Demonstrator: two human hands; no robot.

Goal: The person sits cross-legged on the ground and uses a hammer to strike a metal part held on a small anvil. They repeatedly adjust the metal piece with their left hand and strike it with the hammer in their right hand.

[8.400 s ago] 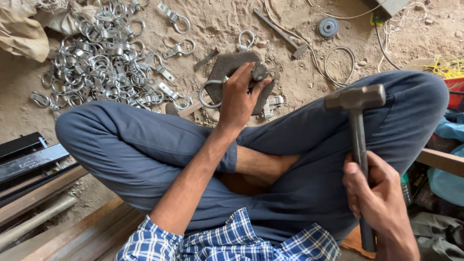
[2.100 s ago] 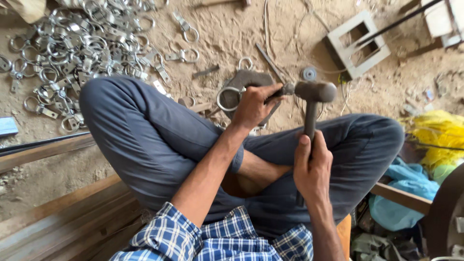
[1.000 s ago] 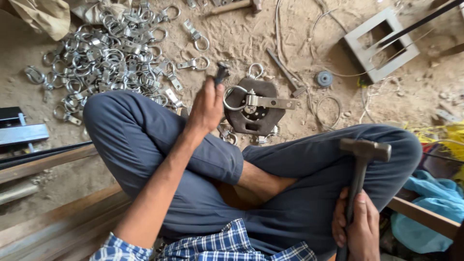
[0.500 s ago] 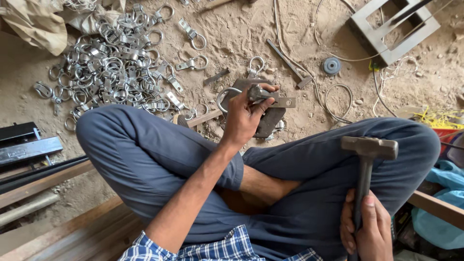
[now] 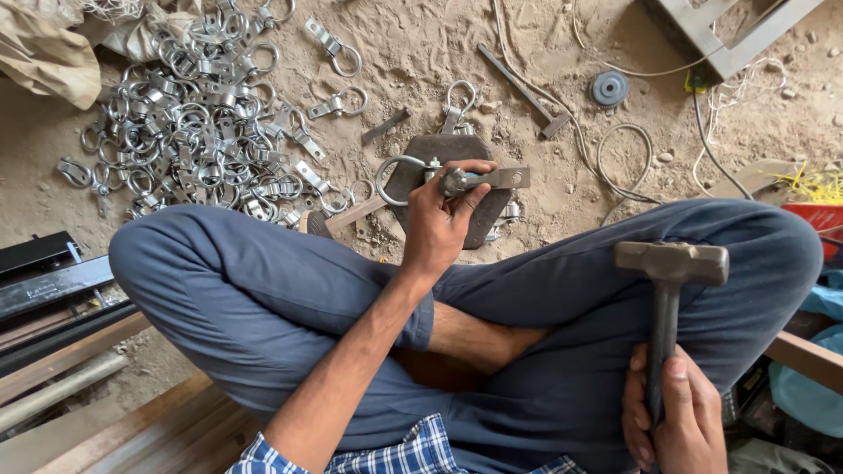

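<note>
I sit cross-legged on sandy ground in blue trousers. My left hand (image 5: 436, 219) grips a metal clamp piece (image 5: 481, 180) with a ring (image 5: 393, 175) at its left end, holding it on a dark steel block (image 5: 457, 151) in front of my legs. My right hand (image 5: 672, 420) is closed around the handle of a steel hammer (image 5: 670, 263), which stands upright over my right knee, head up, apart from the block.
A big heap of ring clamps (image 5: 189, 123) lies at the upper left, with loose ones nearby. A chisel (image 5: 524, 90), a small disc (image 5: 608, 88), wire (image 5: 623, 158), a metal frame (image 5: 720, 39), steel bars (image 5: 48, 276) and wooden planks (image 5: 132, 421) surround me.
My left hand has settled the clamp piece flat on the block. The hammer stays raised over my right knee, barely shifted. Two seconds ago it was down at the block.
</note>
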